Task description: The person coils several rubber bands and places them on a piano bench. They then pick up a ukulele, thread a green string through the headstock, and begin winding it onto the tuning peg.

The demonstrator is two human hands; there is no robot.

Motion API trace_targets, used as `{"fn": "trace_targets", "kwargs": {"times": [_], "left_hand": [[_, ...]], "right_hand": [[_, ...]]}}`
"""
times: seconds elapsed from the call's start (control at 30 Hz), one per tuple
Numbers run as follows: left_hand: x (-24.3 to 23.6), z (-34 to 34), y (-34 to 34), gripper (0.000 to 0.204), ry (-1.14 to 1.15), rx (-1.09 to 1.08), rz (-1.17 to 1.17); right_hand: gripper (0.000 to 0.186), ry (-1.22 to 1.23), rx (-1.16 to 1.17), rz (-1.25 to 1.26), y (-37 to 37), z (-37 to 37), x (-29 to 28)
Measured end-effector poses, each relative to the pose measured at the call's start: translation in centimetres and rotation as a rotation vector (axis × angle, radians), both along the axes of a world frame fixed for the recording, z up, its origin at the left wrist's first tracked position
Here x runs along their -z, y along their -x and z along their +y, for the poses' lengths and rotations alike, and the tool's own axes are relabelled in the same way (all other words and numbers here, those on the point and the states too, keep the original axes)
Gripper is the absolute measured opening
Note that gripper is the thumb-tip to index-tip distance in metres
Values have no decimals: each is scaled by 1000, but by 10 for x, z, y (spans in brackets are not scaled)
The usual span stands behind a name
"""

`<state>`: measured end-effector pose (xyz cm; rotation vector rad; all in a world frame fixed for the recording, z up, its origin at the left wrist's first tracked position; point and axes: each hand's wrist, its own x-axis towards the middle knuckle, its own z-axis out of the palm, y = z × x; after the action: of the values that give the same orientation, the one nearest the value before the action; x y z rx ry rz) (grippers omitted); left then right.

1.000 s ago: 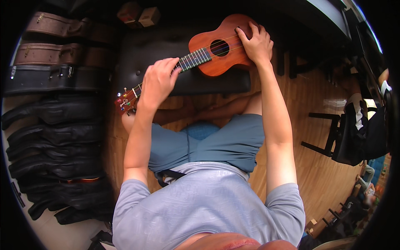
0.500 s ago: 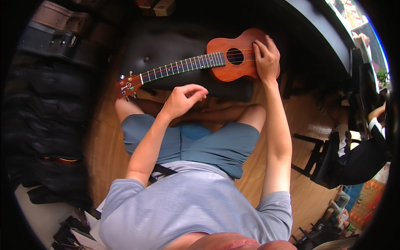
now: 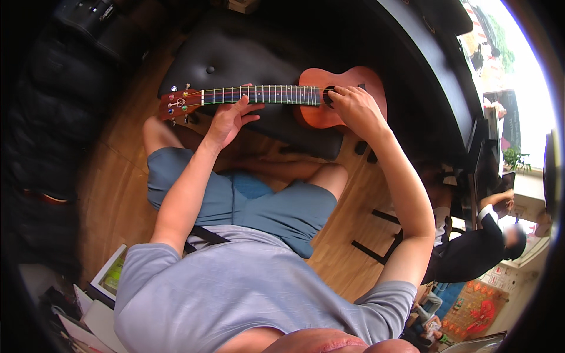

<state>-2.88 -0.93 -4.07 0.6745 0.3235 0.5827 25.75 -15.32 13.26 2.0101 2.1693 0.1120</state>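
A small reddish-brown ukulele (image 3: 321, 112) lies flat on a black tufted bench (image 3: 247, 56), its headstock (image 3: 176, 105) with coloured tuning pegs pointing left. My left hand (image 3: 226, 120) rests against the near edge of the neck close to the headstock, fingers loosely spread, holding nothing. My right hand (image 3: 356, 109) lies on the body at the sound hole, fingers curled over the strings. I sit on the wooden floor in blue shorts and a grey shirt.
Dark instrument cases (image 3: 53, 117) line the left side. A black counter (image 3: 435, 76) curves along the right, with a black stand (image 3: 382, 241) on the floor. Another person in dark clothes (image 3: 477, 247) sits at right. Boxes and papers (image 3: 106, 276) lie at lower left.
The ukulele has swung down to lie level on the bench. My left hand let go of the neck, dropped, then returned to its near edge. My right hand stayed on the body.
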Motion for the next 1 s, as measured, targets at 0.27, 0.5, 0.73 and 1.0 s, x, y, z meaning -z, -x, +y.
{"fn": "trace_targets", "kwargs": {"times": [0.27, 0.5, 0.73, 1.0], "left_hand": [[2, 8, 2, 38, 8, 78, 18], [1, 8, 1, 37, 8, 87, -9], [2, 6, 2, 37, 11, 82, 3], [4, 5, 2, 35, 9, 45, 19]], "right_hand": [[32, 381, 195, 453, -22, 76, -22], [15, 73, 408, 328, -78, 83, 0], [20, -141, -50, 85, -14, 7, 14], [25, -8, 39, 138, 16, -8, 0]]}}
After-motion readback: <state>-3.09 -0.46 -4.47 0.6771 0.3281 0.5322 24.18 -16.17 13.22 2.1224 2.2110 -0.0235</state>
